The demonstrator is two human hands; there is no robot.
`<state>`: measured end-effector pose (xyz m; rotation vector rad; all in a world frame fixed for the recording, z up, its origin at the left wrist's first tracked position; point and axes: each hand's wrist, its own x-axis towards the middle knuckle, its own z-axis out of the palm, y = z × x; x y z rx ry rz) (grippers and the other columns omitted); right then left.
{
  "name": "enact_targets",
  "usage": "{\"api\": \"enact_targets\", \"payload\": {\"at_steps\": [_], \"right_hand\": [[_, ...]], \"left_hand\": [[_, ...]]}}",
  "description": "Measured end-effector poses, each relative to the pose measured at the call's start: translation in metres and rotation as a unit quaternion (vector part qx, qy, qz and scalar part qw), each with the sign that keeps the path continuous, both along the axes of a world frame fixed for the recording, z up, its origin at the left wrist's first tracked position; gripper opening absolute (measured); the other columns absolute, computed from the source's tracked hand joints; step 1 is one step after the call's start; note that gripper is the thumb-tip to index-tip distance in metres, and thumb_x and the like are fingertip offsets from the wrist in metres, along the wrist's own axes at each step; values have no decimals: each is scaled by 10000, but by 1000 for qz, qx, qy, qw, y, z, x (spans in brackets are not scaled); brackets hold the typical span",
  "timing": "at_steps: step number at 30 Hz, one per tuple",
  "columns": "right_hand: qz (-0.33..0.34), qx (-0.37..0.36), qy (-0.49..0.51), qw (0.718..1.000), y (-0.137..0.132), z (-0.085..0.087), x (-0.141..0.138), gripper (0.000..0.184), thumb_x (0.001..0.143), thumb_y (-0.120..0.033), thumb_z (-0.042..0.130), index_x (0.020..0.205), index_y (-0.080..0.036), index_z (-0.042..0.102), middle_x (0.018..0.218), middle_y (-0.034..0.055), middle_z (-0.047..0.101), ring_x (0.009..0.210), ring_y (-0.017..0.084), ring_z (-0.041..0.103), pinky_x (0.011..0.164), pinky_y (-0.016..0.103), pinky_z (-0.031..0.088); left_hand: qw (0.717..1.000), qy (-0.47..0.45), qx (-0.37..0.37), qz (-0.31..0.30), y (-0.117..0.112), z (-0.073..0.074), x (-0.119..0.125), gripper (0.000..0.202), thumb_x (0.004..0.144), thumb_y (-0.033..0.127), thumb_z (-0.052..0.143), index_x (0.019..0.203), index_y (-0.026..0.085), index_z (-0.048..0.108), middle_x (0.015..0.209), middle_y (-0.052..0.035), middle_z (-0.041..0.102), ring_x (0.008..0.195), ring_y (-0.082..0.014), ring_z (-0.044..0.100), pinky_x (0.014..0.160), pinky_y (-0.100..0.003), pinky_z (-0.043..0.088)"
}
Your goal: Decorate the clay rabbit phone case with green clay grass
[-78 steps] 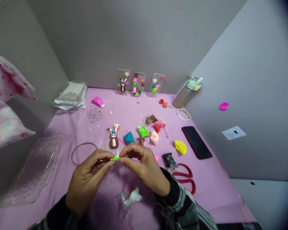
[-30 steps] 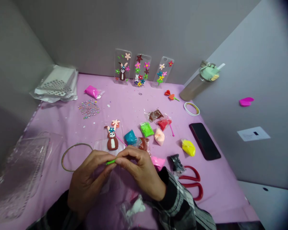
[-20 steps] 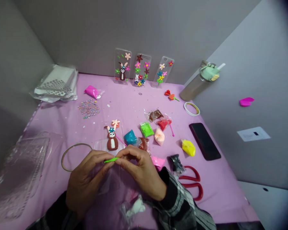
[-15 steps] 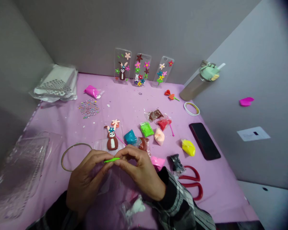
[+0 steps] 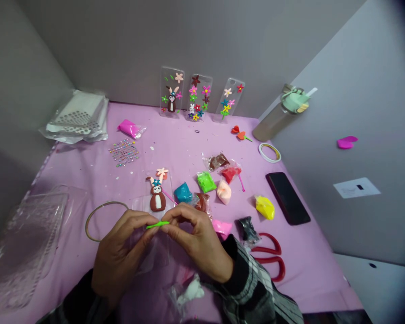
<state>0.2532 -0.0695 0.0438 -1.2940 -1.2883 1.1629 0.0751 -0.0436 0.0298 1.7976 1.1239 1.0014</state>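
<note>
A small, thin strip of bright green clay (image 5: 157, 224) is pinched between both hands. My left hand (image 5: 119, 247) grips its left end with thumb and forefinger. At the other end my right hand (image 5: 197, 238) pinches it the same way. Beneath and just beyond the hands lies a clear phone case (image 5: 151, 258), partly hidden by them. On its far part are a brown clay bunny (image 5: 158, 200) with a blue flower at its ear and a peach clay flower (image 5: 162, 172).
Several clay packets, among them blue (image 5: 183, 193), green (image 5: 206, 182) and yellow (image 5: 265, 208), lie right of the case. Red-handled scissors (image 5: 278, 267), a black phone (image 5: 288, 199) and a bottle (image 5: 273, 119) stand or lie rightward. Decorated cases (image 5: 200, 96) lean against the back wall.
Both hands keep their pinch on the green clay strip, with only a very slight shift of the fingers. The things on the table stay where they were.
</note>
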Motion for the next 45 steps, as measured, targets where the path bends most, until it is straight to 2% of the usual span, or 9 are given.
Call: {"api": "enact_targets", "payload": {"at_steps": [5, 8, 15, 20, 26, 32, 45], "right_hand": [[-9, -2, 37, 999, -2, -3, -1, 34, 879, -171, 741, 903, -193, 733, 795, -23, 641, 722, 116, 577, 696, 248, 480], [-11, -15, 57, 998, -1, -4, -1, 36, 877, -175, 744, 908, -190, 734, 792, -23, 646, 716, 115, 580, 695, 245, 478], [-11, -12, 56, 998, -1, -5, -1, 51, 869, -159, 750, 906, -192, 744, 783, -25, 655, 712, 111, 587, 694, 241, 479], [-12, -11, 52, 999, -1, -4, -1, 16, 879, -171, 739, 870, -184, 737, 784, -20, 657, 712, 110, 583, 689, 240, 477], [-14, -9, 57, 998, 0, -4, 0, 57, 871, -162, 748, 920, -190, 740, 794, -25, 661, 726, 110, 593, 706, 239, 482], [-12, -11, 48, 999, -1, -4, 0, 41, 876, -171, 746, 910, -192, 736, 787, -27, 658, 727, 114, 593, 707, 247, 475], [-9, -22, 48, 999, -1, -6, -1, 24, 891, -211, 734, 874, -194, 734, 784, -20, 667, 716, 117, 592, 694, 253, 478]], "left_hand": [[1000, 5, 17, -21, 1, -2, -1, 157, 922, 206, 660, 997, 328, 723, 917, 63, 703, 857, -94, 677, 812, -136, 523], [1000, 12, 23, -12, 1, -2, -1, 143, 918, 213, 666, 991, 323, 720, 922, 66, 699, 867, -88, 674, 828, -130, 520], [999, 15, 14, -27, 1, -2, 0, 121, 928, 233, 665, 993, 323, 711, 909, 70, 706, 851, -85, 681, 809, -131, 523], [1000, 13, 10, -6, 1, -2, -1, 130, 911, 248, 680, 1012, 324, 709, 941, 63, 709, 872, -100, 681, 829, -150, 531], [1000, 12, -4, -18, 3, -2, -2, 138, 921, 235, 663, 982, 336, 734, 897, 69, 729, 837, -102, 695, 784, -150, 543], [1000, 15, -13, -25, 1, -3, -4, 106, 926, 290, 665, 996, 306, 743, 904, 48, 747, 841, -138, 711, 770, -201, 567], [1000, 8, -2, -15, 1, -3, -1, 130, 905, 234, 680, 991, 321, 724, 907, 63, 730, 854, -106, 698, 795, -161, 543]]}}
